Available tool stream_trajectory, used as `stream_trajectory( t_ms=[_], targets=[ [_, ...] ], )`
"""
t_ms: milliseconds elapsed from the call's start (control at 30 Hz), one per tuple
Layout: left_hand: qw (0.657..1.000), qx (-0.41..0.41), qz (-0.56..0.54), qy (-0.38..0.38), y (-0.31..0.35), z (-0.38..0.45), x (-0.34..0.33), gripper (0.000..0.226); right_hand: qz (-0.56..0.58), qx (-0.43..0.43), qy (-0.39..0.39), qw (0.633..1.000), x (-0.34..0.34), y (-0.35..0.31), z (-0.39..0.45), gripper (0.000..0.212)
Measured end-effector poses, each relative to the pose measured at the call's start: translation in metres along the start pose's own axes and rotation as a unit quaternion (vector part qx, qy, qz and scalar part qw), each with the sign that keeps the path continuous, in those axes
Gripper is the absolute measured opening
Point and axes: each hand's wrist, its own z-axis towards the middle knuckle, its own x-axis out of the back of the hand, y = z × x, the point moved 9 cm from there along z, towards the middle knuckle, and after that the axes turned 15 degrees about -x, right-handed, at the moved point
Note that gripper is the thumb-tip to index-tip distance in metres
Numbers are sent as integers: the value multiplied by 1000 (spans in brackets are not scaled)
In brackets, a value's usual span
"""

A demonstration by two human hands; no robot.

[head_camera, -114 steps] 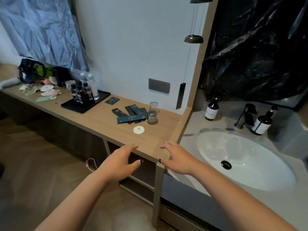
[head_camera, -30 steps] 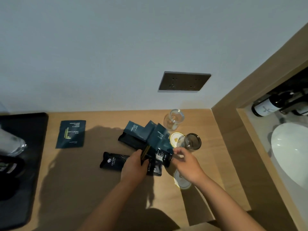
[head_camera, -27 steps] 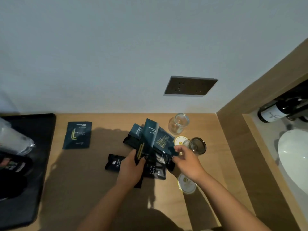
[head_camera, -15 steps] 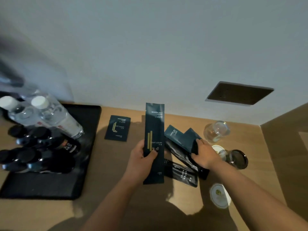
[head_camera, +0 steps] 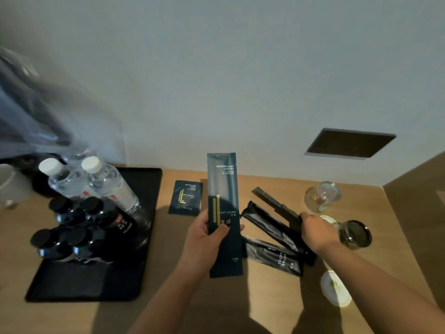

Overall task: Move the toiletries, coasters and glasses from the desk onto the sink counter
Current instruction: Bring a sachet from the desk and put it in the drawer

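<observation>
Our left hand grips the long teal packet upright above the tabletop, long axis toward 12 o'clock; our right hand pinches a flat packet at 3 o'clock.

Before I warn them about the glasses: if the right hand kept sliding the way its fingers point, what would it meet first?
The right hand points left, gripping a flat dark packet. Next in line looks like the black pouch, not either glass; depth is uncertain.

Long teal sachet held upright; black packets lie fanned on desk, two glasses and coaster beside
</observation>
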Motion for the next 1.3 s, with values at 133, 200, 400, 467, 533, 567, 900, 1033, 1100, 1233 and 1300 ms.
stream_trajectory(
  t_ms=[133, 200, 400, 467, 533, 567, 900, 1033, 1100, 1233, 1300],
  targets=[
    [999, 6, 48, -11, -2, -8, 2, 13, 99, -33, -30, 994, -1, 10, -13, 25],
    [998, 5, 58, -20, -2, -12, 0, 14, 170, -30, -32, 984, 1, 12, -26, 26],
    [998, -39, 39, -33, 8, -18, -12, 43, 504, -121, 8, 855, 43, 34, -75, 19],
    [996, -66, 60, -28, 14, -17, -14, 72, 608, -127, -17, 783, 55, 37, -96, 17],
    [991, -99, 81, -50, 26, -19, -24, 87, 683, -113, -44, 720, 68, 36, -119, 16],
    [985, -127, 97, -70, 34, -21, -32, 83, 712, -103, -52, 693, 76, 37, -131, 18],
    [933, -252, 190, -173, 68, -63, -112, 33, 852, -30, -40, 520, 121, 62, -212, 24],
    [938, -261, 141, -178, 72, -83, -143, 22, 836, -49, 8, 547, 122, 94, -235, 22],
    [933, -280, 129, -185, 77, -98, -162, 22, 815, -65, 33, 574, 120, 115, -247, 22],
    [916, -311, 135, -216, 76, -135, -204, 24, 791, -75, 50, 606, 112, 161, -276, 25],
    [913, -311, 132, -230, 68, -157, -223, 22, 775, -72, 57, 625, 108, 188, -295, 24]
  ],
)
